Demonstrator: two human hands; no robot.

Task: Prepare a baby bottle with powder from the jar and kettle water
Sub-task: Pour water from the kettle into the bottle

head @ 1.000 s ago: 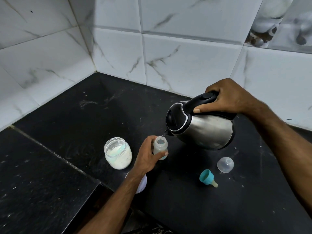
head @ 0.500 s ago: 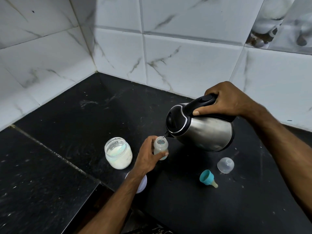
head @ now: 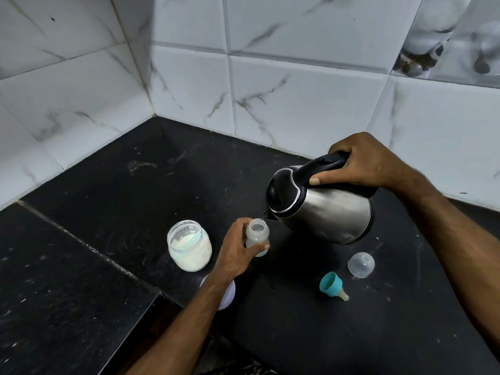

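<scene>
My left hand grips the small clear baby bottle, which stands upright on the black counter with milky liquid inside. My right hand holds the black handle of the steel kettle, tilted left with its spout at the bottle's open mouth. An open glass jar of white powder with a pale scoop in it stands left of the bottle. The teal collar with teat and the clear cap lie on the counter to the right.
A white jar lid lies partly under my left forearm. White marble tiles close the corner behind and to the left. The black counter has a seam on the left and a front edge with a dark notch below my left arm.
The kettle and my right hand have sunk slightly and stay tilted over the bottle. The bottle and my left hand have not moved.
</scene>
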